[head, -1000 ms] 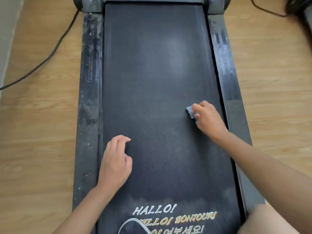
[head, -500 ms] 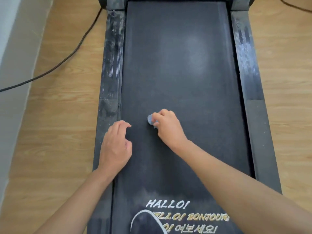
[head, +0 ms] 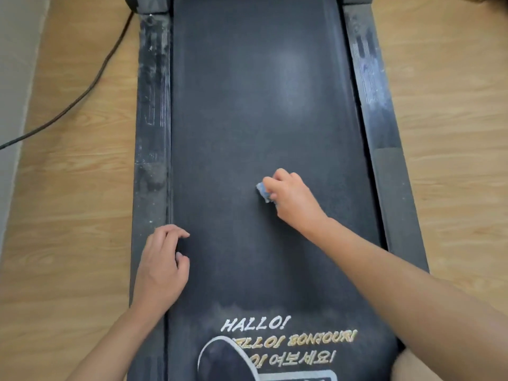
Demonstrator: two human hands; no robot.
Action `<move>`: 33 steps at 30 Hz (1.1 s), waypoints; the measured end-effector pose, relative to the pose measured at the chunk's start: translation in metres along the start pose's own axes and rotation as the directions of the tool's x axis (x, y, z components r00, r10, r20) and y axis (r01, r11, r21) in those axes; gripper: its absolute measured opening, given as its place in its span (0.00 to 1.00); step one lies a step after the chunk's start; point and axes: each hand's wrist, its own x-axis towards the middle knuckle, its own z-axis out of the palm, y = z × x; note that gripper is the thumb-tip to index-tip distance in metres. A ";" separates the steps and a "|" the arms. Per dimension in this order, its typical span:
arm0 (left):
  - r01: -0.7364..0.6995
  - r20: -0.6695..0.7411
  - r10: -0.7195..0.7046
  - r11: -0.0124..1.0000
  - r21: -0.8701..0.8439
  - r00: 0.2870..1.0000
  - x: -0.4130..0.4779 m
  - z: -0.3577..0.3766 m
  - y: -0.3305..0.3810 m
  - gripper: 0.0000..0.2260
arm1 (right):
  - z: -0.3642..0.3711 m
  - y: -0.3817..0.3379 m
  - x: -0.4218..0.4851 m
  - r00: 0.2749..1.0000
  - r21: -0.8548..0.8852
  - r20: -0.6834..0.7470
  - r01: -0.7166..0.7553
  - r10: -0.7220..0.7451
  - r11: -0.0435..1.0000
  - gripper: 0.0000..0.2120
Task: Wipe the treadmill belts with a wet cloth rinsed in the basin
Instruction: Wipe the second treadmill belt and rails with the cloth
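Cloth (head: 263, 191) under fingers (head: 277, 177) on belt (head: 247, 119)

Pale wood-plank floor (head: 68, 215), grey wall (head: 16, 50)

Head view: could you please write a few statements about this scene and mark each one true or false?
1. The right hand holds the cloth against the belt. True.
2. The left hand holds a second cloth. False: it holds nothing and rests at the belt's left edge.
3. A cable lies on the floor left of the belt. True.
4. The cloth is red. False: it is blue.
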 end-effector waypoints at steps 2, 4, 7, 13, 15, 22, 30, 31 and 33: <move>-0.068 0.058 0.066 0.997 0.030 0.996 0.007 0.004 0.011 0.20 | -0.023 0.054 -0.030 0.997 -0.073 -0.039 -0.076 0.073 0.994 0.11; -0.129 0.087 0.125 0.990 0.050 0.988 0.016 0.006 0.021 0.20 | -0.047 0.100 -0.059 0.989 -0.115 -0.085 -0.130 0.121 0.985 0.10; -0.163 0.098 0.157 0.985 0.055 0.983 0.027 0.007 0.030 0.20 | -0.067 0.143 -0.084 0.976 -0.126 -0.115 -0.197 0.183 0.972 0.13; -0.115 0.071 0.113 0.993 0.021 0.991 0.020 0.008 0.024 0.20 | -0.041 0.099 -0.077 0.958 -0.025 -0.163 -0.241 0.234 0.970 0.09; -0.086 0.067 0.084 0.996 0.027 0.994 0.013 0.008 0.017 0.20 | -0.018 0.051 -0.058 0.990 0.017 -0.090 -0.106 0.108 0.994 0.09; -0.004 -0.093 0.018 0.989 0.148 0.996 -0.012 -0.015 -0.013 0.23 | 0.057 -0.153 0.048 0.988 0.157 0.094 0.110 -0.126 0.981 0.10; 0.027 -0.213 0.010 0.985 0.171 0.977 -0.018 -0.022 -0.044 0.19 | 0.033 -0.103 0.022 0.987 0.012 0.113 0.113 -0.113 0.994 0.13; 0.025 -0.224 0.015 0.984 0.175 0.975 -0.013 -0.021 -0.046 0.19 | 0.024 -0.077 0.007 0.992 -0.004 0.094 0.085 -0.084 0.996 0.13; 0.054 -0.251 -0.012 0.986 0.161 0.968 0.001 -0.019 -0.045 0.19 | 0.002 -0.018 -0.027 0.999 -0.065 0.035 0.003 -0.001 0.998 0.15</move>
